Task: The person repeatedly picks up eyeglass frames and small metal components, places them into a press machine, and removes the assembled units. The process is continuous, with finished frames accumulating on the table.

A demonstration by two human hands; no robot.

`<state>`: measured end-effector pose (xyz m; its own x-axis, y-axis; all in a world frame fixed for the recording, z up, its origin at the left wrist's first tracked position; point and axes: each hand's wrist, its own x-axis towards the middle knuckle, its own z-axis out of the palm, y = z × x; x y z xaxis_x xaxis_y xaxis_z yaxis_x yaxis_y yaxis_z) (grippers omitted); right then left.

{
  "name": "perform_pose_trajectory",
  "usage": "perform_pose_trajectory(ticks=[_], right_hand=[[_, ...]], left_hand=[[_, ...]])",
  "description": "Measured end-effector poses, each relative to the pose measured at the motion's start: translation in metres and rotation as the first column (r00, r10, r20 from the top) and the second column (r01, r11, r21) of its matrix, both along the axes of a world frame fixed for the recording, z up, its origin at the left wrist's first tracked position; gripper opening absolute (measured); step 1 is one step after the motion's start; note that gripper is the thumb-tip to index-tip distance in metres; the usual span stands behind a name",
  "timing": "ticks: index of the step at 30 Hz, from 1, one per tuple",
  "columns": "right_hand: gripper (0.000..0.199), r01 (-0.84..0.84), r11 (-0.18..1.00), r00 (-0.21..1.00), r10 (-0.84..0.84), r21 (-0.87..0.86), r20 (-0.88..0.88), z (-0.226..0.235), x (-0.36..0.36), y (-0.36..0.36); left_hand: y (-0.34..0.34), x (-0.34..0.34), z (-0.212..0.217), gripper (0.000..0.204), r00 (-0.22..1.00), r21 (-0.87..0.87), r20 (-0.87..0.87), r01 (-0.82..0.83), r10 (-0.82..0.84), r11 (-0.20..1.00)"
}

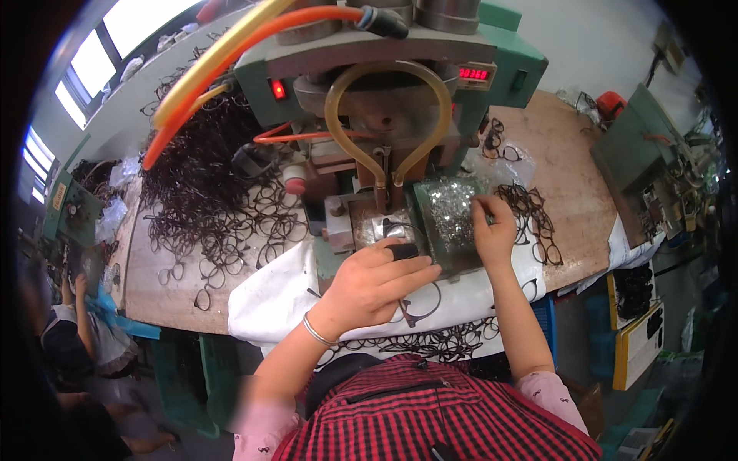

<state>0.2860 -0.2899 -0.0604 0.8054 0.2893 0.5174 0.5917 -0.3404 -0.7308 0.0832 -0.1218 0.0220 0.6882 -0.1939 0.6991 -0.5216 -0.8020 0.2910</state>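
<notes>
From where I stand, the person's left hand point(377, 280) reaches into the middle of the view, its fingers stretched out side by side and closed over a dark glasses frame point(413, 316); the thumb is hidden from me. That frame lies under the hand at the center, one rim showing past the fingertips toward the bottom, the other up by the machine point(500, 50). A black sleeve point(403, 251) covers one finger, and a bracelet point(317, 330) circles the wrist. The right hand point(494, 233), right of center, brings thumb and forefinger together at the edge of a green tray point(460, 244) scattered with small shiny pieces point(453, 203); I cannot tell whether a piece sits between the tips. The machine fills the top center, with a looped yellowish tube point(334, 104) on its front. A big heap of glasses frames point(200, 161) covers the table at upper left, and a smaller bunch point(538, 223) lies right of the tray. White cloth point(273, 296) spreads below the machine. At lower left, another person point(77, 338) sits.
</notes>
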Motion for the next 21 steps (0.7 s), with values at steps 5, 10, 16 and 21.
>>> perform_pose_trajectory(ticks=[5,10,16,21], right_hand=[[0.011,-0.072,0.948,0.956,0.155,-0.311,0.25,-0.01,-0.005,0.005],[0.021,-0.009,0.804,0.809,0.356,-0.595,0.468,-0.012,0.01,0.036],[0.015,-0.129,0.985,0.986,0.139,-0.111,0.09,-0.025,0.003,-0.008],[0.015,-0.24,0.967,0.968,0.232,-0.084,-0.095,-0.026,-0.015,0.009]], left_hand=[[0.003,0.004,-0.004,0.044,1.0,0.006,0.018,0.011,-0.011,1.0],[-0.005,-0.011,-0.01,0.047,0.982,0.019,-0.175,-0.072,0.075,0.997],[0.018,-0.145,-0.043,0.022,0.623,0.112,0.207,-0.781,0.754,0.615],[0.144,-0.253,-0.036,0.016,0.094,0.015,-0.128,-0.995,0.987,0.096]])
